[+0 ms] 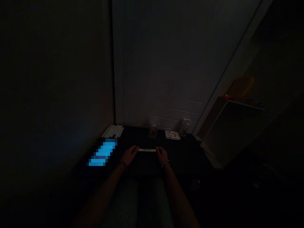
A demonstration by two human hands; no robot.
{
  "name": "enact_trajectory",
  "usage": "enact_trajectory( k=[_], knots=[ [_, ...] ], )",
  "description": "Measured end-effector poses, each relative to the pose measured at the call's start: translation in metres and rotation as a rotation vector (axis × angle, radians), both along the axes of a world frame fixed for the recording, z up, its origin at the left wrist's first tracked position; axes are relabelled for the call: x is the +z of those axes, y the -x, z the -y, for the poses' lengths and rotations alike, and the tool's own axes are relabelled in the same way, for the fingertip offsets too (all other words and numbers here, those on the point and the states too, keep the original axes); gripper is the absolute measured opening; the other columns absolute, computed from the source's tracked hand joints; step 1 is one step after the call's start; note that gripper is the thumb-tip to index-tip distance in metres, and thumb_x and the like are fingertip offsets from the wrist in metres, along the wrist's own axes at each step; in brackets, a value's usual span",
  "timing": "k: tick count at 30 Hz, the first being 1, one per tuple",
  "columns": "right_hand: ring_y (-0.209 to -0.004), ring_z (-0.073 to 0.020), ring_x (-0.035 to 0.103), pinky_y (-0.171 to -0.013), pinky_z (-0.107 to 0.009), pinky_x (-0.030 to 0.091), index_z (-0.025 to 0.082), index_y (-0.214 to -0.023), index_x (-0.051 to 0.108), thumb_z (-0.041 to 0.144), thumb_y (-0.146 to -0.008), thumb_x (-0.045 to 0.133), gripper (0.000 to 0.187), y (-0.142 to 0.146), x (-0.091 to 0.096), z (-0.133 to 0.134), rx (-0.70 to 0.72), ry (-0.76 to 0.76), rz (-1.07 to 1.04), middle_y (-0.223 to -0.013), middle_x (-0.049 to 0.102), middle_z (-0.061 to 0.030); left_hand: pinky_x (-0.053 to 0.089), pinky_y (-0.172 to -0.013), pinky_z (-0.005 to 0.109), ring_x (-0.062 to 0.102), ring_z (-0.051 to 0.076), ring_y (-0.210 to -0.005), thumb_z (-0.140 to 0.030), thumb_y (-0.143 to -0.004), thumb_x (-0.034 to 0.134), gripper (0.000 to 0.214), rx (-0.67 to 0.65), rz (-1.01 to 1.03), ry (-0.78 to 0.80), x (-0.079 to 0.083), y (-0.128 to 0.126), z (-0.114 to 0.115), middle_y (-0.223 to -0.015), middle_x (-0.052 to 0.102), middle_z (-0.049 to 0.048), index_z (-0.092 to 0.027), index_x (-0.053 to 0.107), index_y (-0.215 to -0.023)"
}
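The room is very dark. A short white stick-like object [146, 150], perhaps a marker, is held level between both hands over a dark table [185, 152]. My left hand [129, 155] pinches its left end and my right hand [162, 155] pinches its right end. Both wrists wear a band. A row of several white stick-like objects [114, 130] lies at the table's far left.
A glowing blue screen [103, 153] lies left of my hands. Small packets and boxes [173, 134] stand at the table's back edge against a white door [166, 63]. A pale cabinet [228, 129] with a yellow object on top stands to the right.
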State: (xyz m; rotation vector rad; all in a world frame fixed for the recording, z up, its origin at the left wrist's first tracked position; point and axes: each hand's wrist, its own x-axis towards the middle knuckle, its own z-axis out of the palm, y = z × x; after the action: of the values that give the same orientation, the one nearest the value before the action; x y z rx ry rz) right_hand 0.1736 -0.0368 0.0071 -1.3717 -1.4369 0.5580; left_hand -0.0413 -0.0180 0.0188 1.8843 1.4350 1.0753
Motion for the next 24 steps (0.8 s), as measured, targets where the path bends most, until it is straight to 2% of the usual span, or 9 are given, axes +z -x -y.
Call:
enact_trajectory(
  k=[10,17,24],
  knots=[
    [-0.075,-0.0144,0.054,-0.068,-0.023,0.039,0.020,-0.082,0.060,0.042,-0.079,0.041,0.030,0.0004,-0.0008,0.0006,0.020,-0.024,0.002,-0.078,0.061,-0.0005,0.041,-0.061,0.022,0.054,0.013,-0.065,-0.052,-0.074,0.037,0.040,-0.026,0.013,-0.025,-0.0042,0.0022,-0.0038,-0.073,0.061,-0.0009,-0.020,0.058,-0.086],
    [-0.072,-0.0141,0.054,-0.066,-0.023,0.040,0.019,-0.081,0.060,0.043,-0.079,0.041,0.031,-0.0003,-0.0018,-0.0012,0.022,-0.016,-0.009,-0.076,0.061,-0.0001,0.042,-0.064,0.024,0.056,0.015,-0.069,-0.053,-0.074,0.038,0.041,-0.011,0.021,0.003,-0.0033,0.0009,-0.0033,-0.075,0.062,-0.0002,-0.020,0.058,-0.087],
    [-0.068,-0.0136,0.053,-0.061,-0.021,0.038,0.018,-0.077,0.060,0.045,-0.080,0.039,0.034,-0.0006,-0.0005,0.0002,0.039,-0.025,-0.012,-0.071,0.060,0.0001,0.042,-0.066,0.023,0.056,0.014,-0.068,-0.052,-0.076,0.036,0.039,-0.022,0.017,-0.047,-0.0037,0.0010,-0.0030,-0.076,0.063,-0.0010,-0.020,0.059,-0.082]
  ],
)
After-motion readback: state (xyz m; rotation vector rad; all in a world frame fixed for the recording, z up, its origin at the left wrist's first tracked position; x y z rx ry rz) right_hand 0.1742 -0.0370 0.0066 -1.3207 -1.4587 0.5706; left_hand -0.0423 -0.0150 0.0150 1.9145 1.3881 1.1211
